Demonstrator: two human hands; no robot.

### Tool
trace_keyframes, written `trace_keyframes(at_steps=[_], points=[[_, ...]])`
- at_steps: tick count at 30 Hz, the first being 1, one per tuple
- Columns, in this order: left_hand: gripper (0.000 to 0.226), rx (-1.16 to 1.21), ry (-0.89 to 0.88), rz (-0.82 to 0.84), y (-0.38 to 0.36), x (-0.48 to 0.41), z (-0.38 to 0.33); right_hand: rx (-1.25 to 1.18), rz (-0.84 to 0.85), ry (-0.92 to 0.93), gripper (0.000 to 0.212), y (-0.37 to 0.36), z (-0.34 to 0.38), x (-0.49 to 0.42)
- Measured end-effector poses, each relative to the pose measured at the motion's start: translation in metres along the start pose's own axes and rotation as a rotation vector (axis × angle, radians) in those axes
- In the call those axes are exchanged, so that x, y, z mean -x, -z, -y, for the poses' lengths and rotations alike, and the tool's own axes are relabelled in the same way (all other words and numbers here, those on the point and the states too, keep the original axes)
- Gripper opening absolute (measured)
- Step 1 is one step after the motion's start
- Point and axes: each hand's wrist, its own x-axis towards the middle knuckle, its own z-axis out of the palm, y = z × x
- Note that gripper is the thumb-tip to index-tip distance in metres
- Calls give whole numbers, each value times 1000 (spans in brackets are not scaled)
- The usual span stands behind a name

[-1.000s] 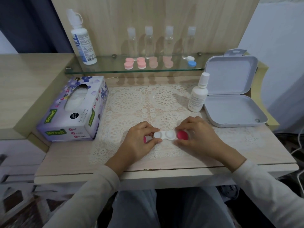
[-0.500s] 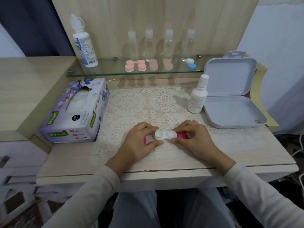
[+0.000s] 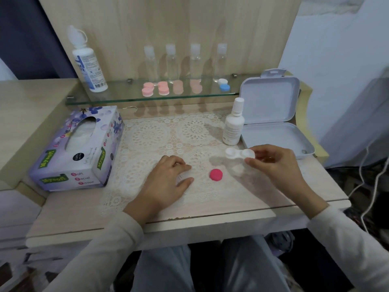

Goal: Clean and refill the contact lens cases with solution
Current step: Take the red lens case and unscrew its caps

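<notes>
I see the right hand (image 3: 273,165) to the right of the pink cap (image 3: 216,175), its grip pinching one end of the white lens case (image 3: 240,153) between thumb and fingertips. The case is uncapped and hangs clear of the tabletop (image 3: 263,199), behind and to the right of the pink cap. That cap lies alone on the lace mat (image 3: 151,133). The left hand (image 3: 168,180) rests on the mat just left of the cap with its fingers curled. I cannot tell whether its grip holds anything. The small white bottle (image 3: 233,125) stands behind the cap, and the tissue box (image 3: 77,148) sits well to its left.
</notes>
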Motion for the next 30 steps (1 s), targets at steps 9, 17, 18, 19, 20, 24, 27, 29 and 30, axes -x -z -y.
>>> trace_keyframes(at_steps=[9, 17, 18, 19, 20, 24, 27, 29, 30], points=[[71, 7, -91, 59, -16, -23, -31, 11, -199, -99, 15, 43, -7, -16], [80, -9, -171, 155, -32, -30, -37, 108, -270, -91, 16, 67, -18, -32], [81, -8, -167, 152, -33, -30, -36, 138, -270, -76, 16, 68, -18, -34], [80, -7, -164, 147, -34, -30, -36, 173, -268, -60, 17, 68, -18, -35], [77, -5, -162, 143, -33, -30, -36, 211, -265, -40, 18, 68, -18, -36], [80, -3, -164, 142, -34, -28, -37, 407, -241, 68, 22, 66, -19, -42], [82, 7, -156, 140, -34, -28, -36, 582, -225, 216, 24, 62, -18, -43], [82, 10, -154, 138, -34, -28, -36, 677, -244, 355, 24, 58, -18, -44], [81, 12, -154, 136, -34, -28, -36, 707, -256, 411, 24, 56, -19, -44]])
